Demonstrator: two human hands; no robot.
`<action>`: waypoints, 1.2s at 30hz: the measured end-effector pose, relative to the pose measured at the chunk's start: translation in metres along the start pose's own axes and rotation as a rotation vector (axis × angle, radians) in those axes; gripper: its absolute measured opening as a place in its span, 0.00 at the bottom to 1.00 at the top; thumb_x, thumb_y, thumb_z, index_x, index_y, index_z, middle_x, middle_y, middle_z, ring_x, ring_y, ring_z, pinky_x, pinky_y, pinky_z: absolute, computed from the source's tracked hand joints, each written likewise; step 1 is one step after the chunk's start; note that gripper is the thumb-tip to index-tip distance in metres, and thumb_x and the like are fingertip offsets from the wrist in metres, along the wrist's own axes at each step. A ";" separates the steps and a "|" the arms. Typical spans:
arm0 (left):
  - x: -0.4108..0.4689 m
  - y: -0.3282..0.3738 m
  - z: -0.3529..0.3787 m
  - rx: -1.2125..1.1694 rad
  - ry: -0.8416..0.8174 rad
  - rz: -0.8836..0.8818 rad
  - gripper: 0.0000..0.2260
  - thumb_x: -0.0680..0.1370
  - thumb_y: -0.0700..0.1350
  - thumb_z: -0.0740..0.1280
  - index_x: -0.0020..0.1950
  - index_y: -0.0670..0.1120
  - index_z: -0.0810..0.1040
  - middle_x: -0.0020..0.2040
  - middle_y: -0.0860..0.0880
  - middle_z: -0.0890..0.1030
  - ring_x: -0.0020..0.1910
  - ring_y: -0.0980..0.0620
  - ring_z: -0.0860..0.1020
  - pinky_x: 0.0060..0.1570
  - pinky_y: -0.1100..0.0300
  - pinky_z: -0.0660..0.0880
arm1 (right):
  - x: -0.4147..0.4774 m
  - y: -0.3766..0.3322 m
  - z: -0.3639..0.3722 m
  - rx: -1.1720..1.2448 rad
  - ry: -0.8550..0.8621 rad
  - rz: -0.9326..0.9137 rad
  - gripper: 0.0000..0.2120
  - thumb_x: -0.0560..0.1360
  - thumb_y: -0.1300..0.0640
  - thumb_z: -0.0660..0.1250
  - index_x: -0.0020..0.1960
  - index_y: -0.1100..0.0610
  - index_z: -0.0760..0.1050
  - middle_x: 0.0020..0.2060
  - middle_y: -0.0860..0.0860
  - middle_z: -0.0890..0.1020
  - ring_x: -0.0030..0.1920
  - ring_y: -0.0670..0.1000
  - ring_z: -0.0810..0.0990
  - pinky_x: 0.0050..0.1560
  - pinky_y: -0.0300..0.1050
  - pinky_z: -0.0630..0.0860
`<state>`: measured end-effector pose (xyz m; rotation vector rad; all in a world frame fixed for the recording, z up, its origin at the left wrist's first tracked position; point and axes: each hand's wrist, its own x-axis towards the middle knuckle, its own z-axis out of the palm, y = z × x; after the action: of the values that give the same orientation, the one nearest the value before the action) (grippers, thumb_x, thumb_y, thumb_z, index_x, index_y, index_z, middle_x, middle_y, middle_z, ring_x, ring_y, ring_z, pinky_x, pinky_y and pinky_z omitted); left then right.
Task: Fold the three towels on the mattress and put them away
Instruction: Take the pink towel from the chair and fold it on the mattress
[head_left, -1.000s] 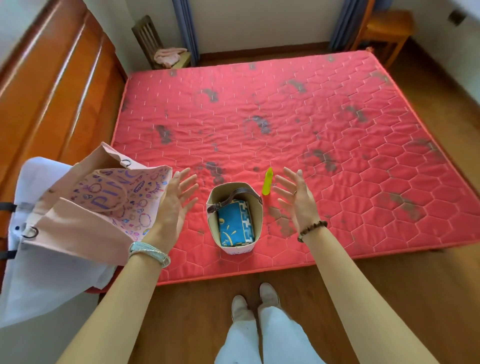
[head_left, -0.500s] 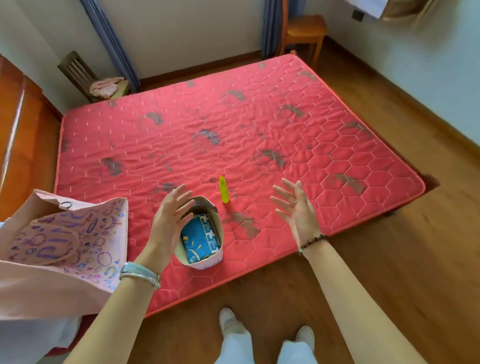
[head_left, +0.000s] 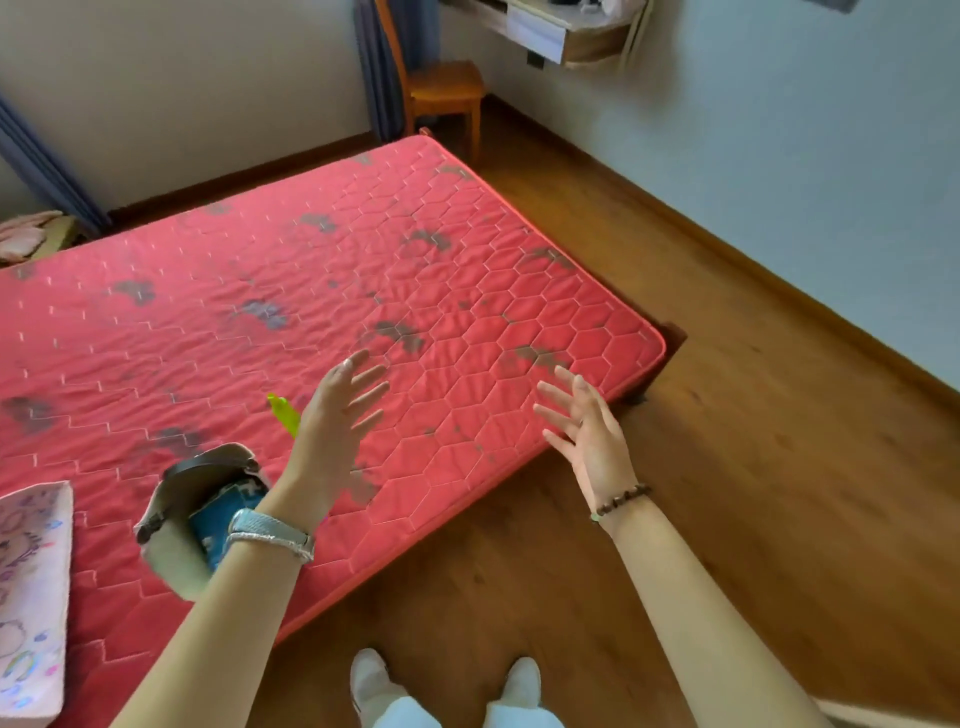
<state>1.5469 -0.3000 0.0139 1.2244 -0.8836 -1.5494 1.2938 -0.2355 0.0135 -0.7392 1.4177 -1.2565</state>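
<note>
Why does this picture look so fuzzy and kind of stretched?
In the head view, everything is slightly smeared, most on the left hand, the right hand and the small bag, probably motion blur. The wide lens makes the forearms look huge near the bottom edge. The light is soft, with no hard shadow under the hands.

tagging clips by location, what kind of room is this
Most likely a bedroom in a home. A bare red quilted mattress takes up much of the view, a wooden chair stands beside a blue curtain at the far wall, and the wooden floor looks domestic.
</note>
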 end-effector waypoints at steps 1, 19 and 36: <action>0.002 -0.004 0.018 -0.002 -0.023 0.000 0.14 0.82 0.55 0.58 0.64 0.53 0.75 0.64 0.49 0.79 0.64 0.49 0.77 0.62 0.52 0.72 | -0.001 -0.004 -0.017 0.002 0.020 -0.007 0.26 0.74 0.36 0.58 0.67 0.45 0.71 0.62 0.46 0.79 0.61 0.49 0.79 0.68 0.58 0.69; 0.089 -0.007 0.262 0.002 -0.415 -0.051 0.20 0.83 0.54 0.54 0.71 0.49 0.72 0.65 0.49 0.80 0.65 0.49 0.78 0.59 0.53 0.74 | 0.021 -0.057 -0.230 0.299 0.507 -0.070 0.21 0.80 0.40 0.53 0.66 0.47 0.74 0.60 0.47 0.81 0.61 0.50 0.79 0.69 0.58 0.67; 0.187 -0.013 0.432 0.081 -0.599 -0.127 0.19 0.84 0.54 0.54 0.71 0.50 0.72 0.66 0.49 0.79 0.65 0.49 0.77 0.69 0.47 0.69 | 0.103 -0.104 -0.332 0.307 0.737 -0.140 0.26 0.79 0.38 0.51 0.70 0.50 0.71 0.64 0.50 0.78 0.62 0.52 0.78 0.70 0.59 0.67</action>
<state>1.1131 -0.4809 0.0511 0.8862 -1.2752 -2.0487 0.9332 -0.2583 0.0467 -0.1545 1.6992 -1.9244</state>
